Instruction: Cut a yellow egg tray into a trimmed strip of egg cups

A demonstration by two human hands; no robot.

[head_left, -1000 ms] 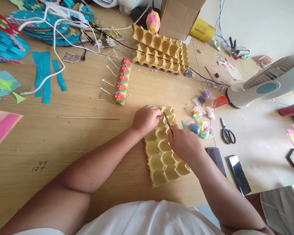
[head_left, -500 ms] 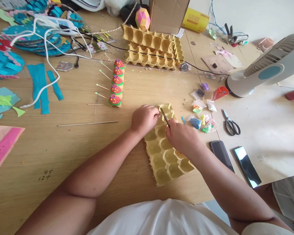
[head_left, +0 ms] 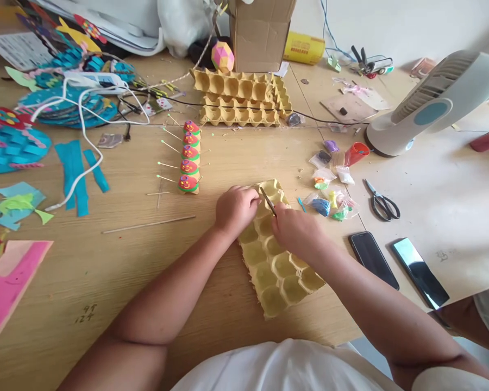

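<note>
A yellow pulp egg tray (head_left: 257,252) lies at a slant on the table before me. My left hand (head_left: 237,209) is closed on its far left edge, thumb towards the cups. From the other side my right hand (head_left: 295,225) grips a cutting tool with a narrow metal blade (head_left: 268,201); its handle is hidden in the fist. The blade points away to the left, over the far cups and close to my left thumb. Beyond my left hand stands a row of egg-cup caterpillars (head_left: 188,167) with red faces and stick feelers.
More egg trays (head_left: 238,103) stand at the back. Clay bags (head_left: 321,205), scissors (head_left: 382,201), phones (head_left: 374,259) and a white fan (head_left: 418,108) are on the right. Thin sticks (head_left: 149,225), blue paper strips (head_left: 72,174) and a white cable (head_left: 81,117) lie left. Another person's arm shows lower right.
The camera view has tilted up and shifted slightly, so things sit lower in the picture. Both hands remain at the tray's far end, the blade still over the cups.
</note>
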